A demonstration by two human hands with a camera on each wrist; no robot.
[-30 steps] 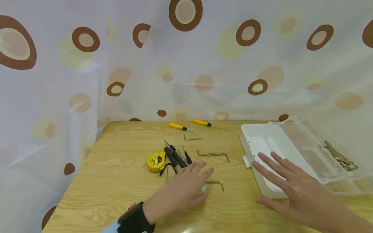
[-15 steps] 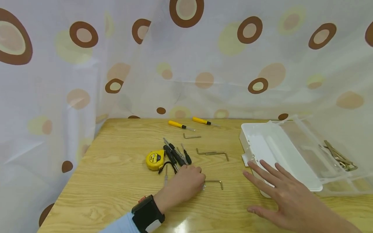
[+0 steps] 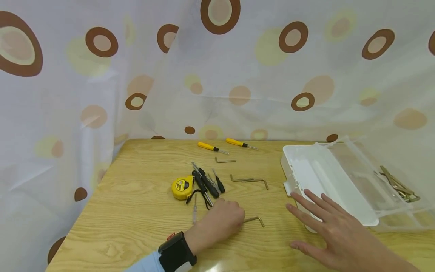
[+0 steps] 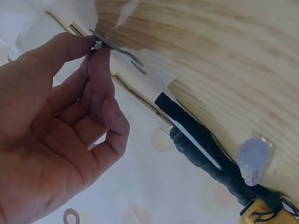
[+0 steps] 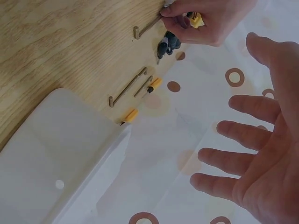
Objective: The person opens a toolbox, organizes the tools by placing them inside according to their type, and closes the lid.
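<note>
1. Hex key [image 3: 253, 218] and my left hand [image 3: 222, 219] have shifted nearer me, the key turning.
2. My left thumb and fingers pinch the key; a flat wrench [image 4: 119, 50] shows at their tips.
3. The key's long axis runs rightward from them over the desk [image 3: 136, 211], toward the box [image 3: 312, 166]; my right hand [image 3: 334, 230], fingers spread, is nearer that box.

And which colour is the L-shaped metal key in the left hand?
Dull gold; the key shows best from the right wrist.
</note>
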